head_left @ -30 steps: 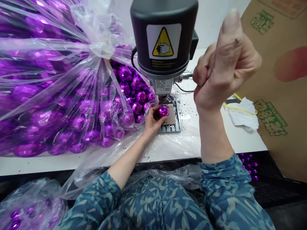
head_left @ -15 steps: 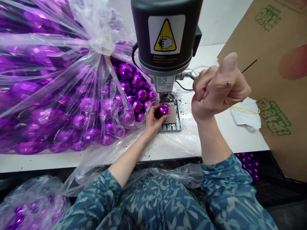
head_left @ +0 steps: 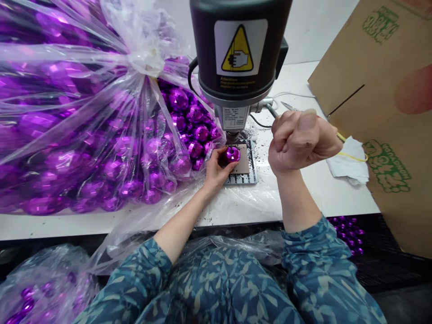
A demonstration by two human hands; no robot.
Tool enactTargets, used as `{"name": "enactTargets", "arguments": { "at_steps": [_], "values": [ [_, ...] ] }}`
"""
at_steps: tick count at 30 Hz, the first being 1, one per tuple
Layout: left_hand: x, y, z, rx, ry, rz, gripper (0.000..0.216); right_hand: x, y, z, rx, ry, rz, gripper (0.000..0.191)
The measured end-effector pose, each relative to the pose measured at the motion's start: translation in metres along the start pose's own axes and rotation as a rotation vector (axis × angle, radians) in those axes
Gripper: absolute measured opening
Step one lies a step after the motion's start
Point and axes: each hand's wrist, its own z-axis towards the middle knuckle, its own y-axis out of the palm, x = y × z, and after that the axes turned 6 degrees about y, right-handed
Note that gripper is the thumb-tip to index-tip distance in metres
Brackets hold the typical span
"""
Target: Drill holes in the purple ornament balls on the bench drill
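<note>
Purple ball (head_left: 232, 154): shiny, faceted, on the flat tan board (head_left: 241, 167) under the black drill housing (head_left: 241, 85)
My left hand (head_left: 218, 168): thumb and fingers pinching the purple ball from the left
My right hand (head_left: 303, 140): fist curled round the metal lever (head_left: 272, 110)
Plastic bag (head_left: 143, 63): clear, crinkled, bulging with more balls (head_left: 201, 133), crowding my left
Carton (head_left: 381, 112): brown cardboard, far right, beside white cloth (head_left: 349, 167)

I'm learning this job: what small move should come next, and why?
Probably ease the lever down gently: the right hand is closed on it, and the left hand holds the ball beneath the drill.
</note>
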Motion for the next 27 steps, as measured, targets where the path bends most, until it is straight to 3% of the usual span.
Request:
{"name": "enactTargets", "arguments": {
  "at_steps": [5, 10, 14, 17, 20, 23, 27],
  "values": [
    [-0.004, 0.0, 0.0, 0.005, 0.015, 0.0, 0.059, 0.007, -0.003, -0.007, -0.015, -0.036, 0.03, 0.059],
    [-0.008, 0.001, 0.0, 0.002, 0.028, -0.001, 0.059, -0.003, -0.005, -0.007, -0.048, -0.022, -0.03, 0.066],
    [-0.008, 0.002, 0.001, 0.012, 0.015, 0.006, 0.057, -0.018, 0.016, 0.022, -0.03, 0.1, -0.123, 0.064],
    [0.003, 0.002, -0.001, 0.046, 0.023, 0.043, 0.054, -0.017, 0.036, 0.048, 0.022, 0.112, -0.003, 0.064],
    [0.025, -0.006, -0.017, 0.046, 0.179, 0.177, 0.045, -0.008, 0.044, 0.06, 0.01, 0.102, 0.06, 0.063],
    [0.049, -0.024, -0.053, -0.11, 0.459, 0.276, 0.042, -0.003, 0.043, 0.059, 0.003, 0.114, 0.05, 0.052],
    [0.059, -0.055, -0.116, -0.547, 0.76, 0.334, 0.053, -0.004, 0.041, 0.057, 0.016, 0.158, 0.004, 0.046]
  ]
}}
